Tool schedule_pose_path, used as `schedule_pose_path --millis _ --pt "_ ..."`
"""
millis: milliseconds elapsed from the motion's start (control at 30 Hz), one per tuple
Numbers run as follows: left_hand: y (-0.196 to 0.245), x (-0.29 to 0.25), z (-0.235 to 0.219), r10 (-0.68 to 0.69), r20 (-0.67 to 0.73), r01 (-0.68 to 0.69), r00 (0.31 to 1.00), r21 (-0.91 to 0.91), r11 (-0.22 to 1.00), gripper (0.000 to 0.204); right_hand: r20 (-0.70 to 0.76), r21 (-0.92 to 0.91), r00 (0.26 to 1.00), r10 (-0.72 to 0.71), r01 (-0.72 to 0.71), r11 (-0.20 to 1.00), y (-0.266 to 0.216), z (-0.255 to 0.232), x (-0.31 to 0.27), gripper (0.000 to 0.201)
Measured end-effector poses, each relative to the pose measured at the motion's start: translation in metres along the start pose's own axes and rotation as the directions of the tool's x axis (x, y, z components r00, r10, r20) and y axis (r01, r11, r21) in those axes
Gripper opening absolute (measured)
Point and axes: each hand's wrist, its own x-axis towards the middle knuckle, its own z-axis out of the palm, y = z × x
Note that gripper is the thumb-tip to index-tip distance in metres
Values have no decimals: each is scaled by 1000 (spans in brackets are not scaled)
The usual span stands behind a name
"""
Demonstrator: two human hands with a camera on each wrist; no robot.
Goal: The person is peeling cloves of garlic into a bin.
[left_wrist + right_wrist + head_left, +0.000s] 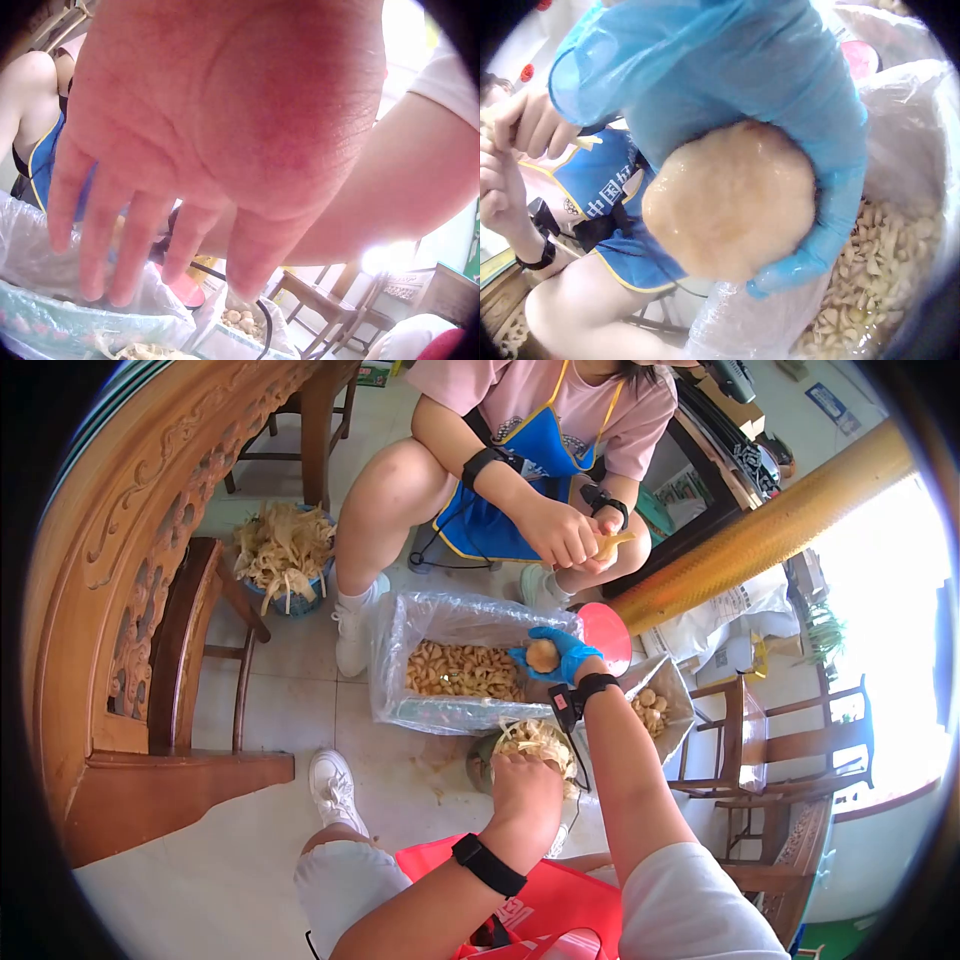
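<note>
My right hand (562, 655), in a blue glove, grips a round pale peeled vegetable (542, 655) over the right end of the plastic-lined box. In the right wrist view, gloved fingers (844, 195) curl round the vegetable (727, 201). My bare left hand (528, 790) is over a container of pale peelings (540, 740); whether it touches them is unclear. In the left wrist view the left palm (217, 127) faces the camera, its fingers extended and slightly apart, holding nothing visible. Many small pale pieces (460, 670) fill the lined box (430, 713).
Opposite sits a person in a blue apron (480, 525), both hands on a pale piece. A lined container of round vegetables (650, 710) and a red round object (605, 635) stand right. A basket of peelings (285, 550) is at left; wooden chairs (745, 740) stand at right.
</note>
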Motion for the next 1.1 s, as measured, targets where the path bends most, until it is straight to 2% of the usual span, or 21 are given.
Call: schedule_pose_path --millis 33,67,133,267,333,367,433,533,667,733,767,833,967,1033,1067,1100 --pt "0 0 0 -8 -15 8 1000 19 1000 15 51 -101 998 -34 39 994 -1 1 -1 25" --pt "-1 1 -2 -10 -14 10 1000 18 1000 15 51 -102 998 -33 38 994 -3 -2 4 25" --pt "-1 2 -8 -1 127 3 992 -9 1000 28 76 -251 996 -54 72 965 -6 -7 15 22" --pt "0 4 -5 -30 138 32 990 -8 999 27 80 -337 992 -93 115 935 -3 6 17 21" --pt "1 6 -3 -44 158 48 987 -22 999 26 101 -561 960 -260 271 783 -2 16 13 23" --pt "0 5 -5 -45 158 50 986 -24 998 26 101 -563 961 -257 268 782 -3 17 17 23" --pt "0 4 -10 -27 151 30 988 -16 999 25 84 -699 918 -387 331 634 -5 19 25 22" --pt "0 4 -6 -48 154 53 987 -27 998 25 153 -640 927 -344 358 680 -6 18 32 21" --pt "-4 2 -9 -36 161 41 986 -25 999 25 188 -581 914 -359 398 710 -10 11 45 22" --pt "-4 2 -9 -52 154 51 987 6 999 28 207 -796 911 -357 369 479 -12 11 39 22" --pt "-5 2 -10 -54 155 54 986 4 999 28 207 -798 912 -354 367 478 -6 22 27 22" --pt "-5 2 -14 -46 175 51 983 -22 998 30 -36 -531 960 -278 217 819 10 50 -3 23" --pt "-5 2 -16 -37 202 44 979 -32 999 33 -3 -491 960 -280 242 837 11 34 8 29" --pt "-4 3 -14 -46 226 53 973 -27 998 34 127 -348 958 -258 286 893 8 23 18 38" --pt "-5 3 -15 -47 227 55 973 -27 998 34 127 -349 958 -256 285 893 9 25 18 38" --pt "-5 3 -17 -44 240 53 970 -31 998 34 57 -257 966 -253 259 931 11 27 18 39"
